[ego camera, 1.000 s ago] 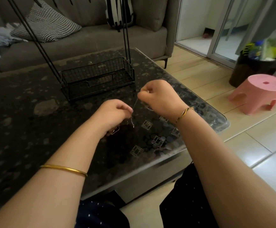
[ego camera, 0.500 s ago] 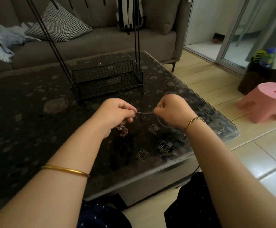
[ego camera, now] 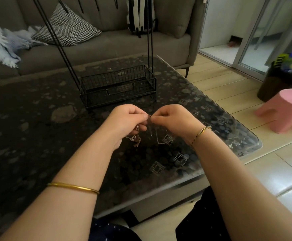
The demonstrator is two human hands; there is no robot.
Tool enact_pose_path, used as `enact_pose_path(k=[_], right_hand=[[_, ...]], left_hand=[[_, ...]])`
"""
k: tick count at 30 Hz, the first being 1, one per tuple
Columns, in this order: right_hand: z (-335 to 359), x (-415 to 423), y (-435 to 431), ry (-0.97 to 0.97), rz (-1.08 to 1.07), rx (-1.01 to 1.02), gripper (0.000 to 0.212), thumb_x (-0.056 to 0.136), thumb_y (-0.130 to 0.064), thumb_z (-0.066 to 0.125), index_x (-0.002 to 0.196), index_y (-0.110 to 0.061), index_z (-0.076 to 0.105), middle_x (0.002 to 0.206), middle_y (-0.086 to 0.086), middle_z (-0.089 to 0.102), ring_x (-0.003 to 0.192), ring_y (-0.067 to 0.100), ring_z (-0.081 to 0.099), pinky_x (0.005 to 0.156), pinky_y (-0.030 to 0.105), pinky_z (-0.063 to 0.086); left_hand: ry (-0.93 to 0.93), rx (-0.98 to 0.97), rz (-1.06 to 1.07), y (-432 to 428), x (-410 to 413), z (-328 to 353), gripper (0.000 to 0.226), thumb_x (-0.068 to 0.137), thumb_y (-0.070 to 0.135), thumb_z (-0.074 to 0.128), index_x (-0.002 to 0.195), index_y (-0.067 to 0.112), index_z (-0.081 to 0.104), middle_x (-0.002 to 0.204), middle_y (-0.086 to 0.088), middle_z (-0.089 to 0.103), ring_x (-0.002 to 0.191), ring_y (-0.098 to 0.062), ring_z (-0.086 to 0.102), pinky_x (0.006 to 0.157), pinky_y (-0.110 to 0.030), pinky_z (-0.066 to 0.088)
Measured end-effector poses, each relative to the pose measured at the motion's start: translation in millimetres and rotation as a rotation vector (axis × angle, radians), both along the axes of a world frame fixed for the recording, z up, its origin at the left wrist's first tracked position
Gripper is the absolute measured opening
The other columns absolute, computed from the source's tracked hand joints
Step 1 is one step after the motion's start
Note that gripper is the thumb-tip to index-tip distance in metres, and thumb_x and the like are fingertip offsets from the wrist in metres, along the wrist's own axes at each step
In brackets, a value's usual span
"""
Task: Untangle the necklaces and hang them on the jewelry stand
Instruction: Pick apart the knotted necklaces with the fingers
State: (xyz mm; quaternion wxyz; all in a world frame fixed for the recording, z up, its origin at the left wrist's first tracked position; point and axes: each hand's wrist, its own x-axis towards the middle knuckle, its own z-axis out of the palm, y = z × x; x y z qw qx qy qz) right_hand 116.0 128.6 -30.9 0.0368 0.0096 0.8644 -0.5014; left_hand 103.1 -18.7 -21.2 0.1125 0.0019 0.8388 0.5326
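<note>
Necklaces (ego camera: 135, 139) pinched along one short stretch of chain between left grip (ego camera: 126, 122) and right grip (ego camera: 173, 122), fingers curled, thumb and forefinger tips nearly meeting. Tangled clump dangling under the left grip, a thin loop sagging below the right. All held over the dark speckled worktop (ego camera: 37, 119). Beyond, standing on the worktop, a black wire jewelry stand (ego camera: 117, 86): basket base, thin uprights. Farther back, a grey sofa (ego camera: 107, 49). Off to the right on the floor, a pink stool (ego camera: 284, 108).

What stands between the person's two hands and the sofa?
The black wire stand, on the table beyond the left hand and right hand pinching the necklaces; the head view shows it.
</note>
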Motion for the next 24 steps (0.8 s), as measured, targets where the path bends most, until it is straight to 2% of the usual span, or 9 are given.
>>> enact_pose_path(k=[2, 5, 7, 10, 13, 15, 19, 24], right_hand=[[0, -2, 0, 0.039, -0.027, 0.031, 0.013, 0.089, -0.019, 0.063, 0.077, -0.018, 0.065, 0.057, -0.009, 0.05, 0.037, -0.005, 0.044, 0.039, 0.008, 0.03], [-1, -4, 0, 0.103, -0.038, 0.11, 0.013, 0.089, -0.021, 0.061, 0.076, -0.022, 0.064, 0.065, -0.008, 0.054, 0.055, 0.002, 0.046, 0.056, 0.021, 0.04], [0, -3, 0, 0.138, -0.053, 0.137, 0.012, 0.089, -0.021, 0.06, 0.078, -0.021, 0.064, 0.066, -0.008, 0.054, 0.059, 0.005, 0.046, 0.061, 0.027, 0.042], [2, -3, 0, 0.143, -0.064, 0.142, 0.012, 0.089, -0.021, 0.06, 0.079, -0.02, 0.066, 0.07, -0.006, 0.058, 0.063, 0.007, 0.05, 0.066, 0.03, 0.049], [3, -4, -2, 0.154, -0.084, 0.146, 0.015, 0.089, -0.021, 0.06, 0.074, -0.022, 0.063, 0.066, -0.007, 0.056, 0.057, 0.007, 0.048, 0.061, 0.03, 0.046], [3, -4, -4, 0.154, -0.091, 0.155, 0.02, 0.089, -0.021, 0.06, 0.07, -0.025, 0.06, 0.063, -0.007, 0.055, 0.055, 0.007, 0.047, 0.059, 0.028, 0.043], [4, -4, -9, 0.08, -0.018, 0.193, 0.014, 0.087, -0.021, 0.061, 0.073, -0.021, 0.066, 0.068, -0.003, 0.06, 0.056, 0.009, 0.049, 0.059, 0.029, 0.045], [4, -1, -10, 0.116, 0.009, 0.172, 0.015, 0.09, -0.027, 0.06, 0.081, -0.017, 0.068, 0.061, -0.005, 0.053, 0.052, 0.006, 0.044, 0.052, 0.023, 0.036]], left_hand=[[0.001, -0.019, 0.019, 0, 0, 2, 0.01, 0.093, 0.012, 0.059, 0.089, 0.015, 0.067, 0.088, -0.002, 0.07, 0.076, -0.01, 0.069, 0.069, -0.027, 0.054], [-0.013, -0.028, 0.04, 0, 1, 3, 0.009, 0.093, 0.009, 0.058, 0.088, 0.012, 0.065, 0.094, -0.006, 0.068, 0.077, -0.013, 0.071, 0.061, -0.024, 0.057], [-0.021, -0.017, 0.054, 1, 1, 3, 0.007, 0.093, 0.008, 0.059, 0.089, 0.011, 0.065, 0.097, -0.008, 0.067, 0.082, -0.015, 0.071, 0.058, -0.024, 0.058], [-0.026, -0.006, 0.067, 1, 0, 2, 0.007, 0.093, 0.008, 0.059, 0.088, 0.01, 0.064, 0.1, -0.01, 0.066, 0.09, -0.018, 0.068, 0.064, -0.03, 0.06], [-0.005, -0.05, 0.063, 1, -1, 0, 0.009, 0.093, 0.01, 0.06, 0.086, 0.013, 0.063, 0.1, -0.01, 0.065, 0.089, -0.02, 0.067, 0.078, -0.038, 0.06], [0.05, -0.075, 0.053, 0, -1, -1, 0.011, 0.094, 0.01, 0.057, 0.085, 0.014, 0.062, 0.098, -0.007, 0.066, 0.089, -0.018, 0.067, 0.082, -0.039, 0.058], [0.123, -0.012, 0.02, -2, 2, 1, 0.016, 0.099, 0.008, 0.047, 0.089, 0.014, 0.059, 0.093, -0.004, 0.069, 0.086, -0.012, 0.068, 0.062, -0.023, 0.055], [0.112, -0.019, -0.005, -3, 3, 2, 0.017, 0.1, 0.013, 0.043, 0.091, 0.016, 0.057, 0.09, -0.002, 0.07, 0.069, -0.009, 0.065, 0.052, -0.021, 0.04]])
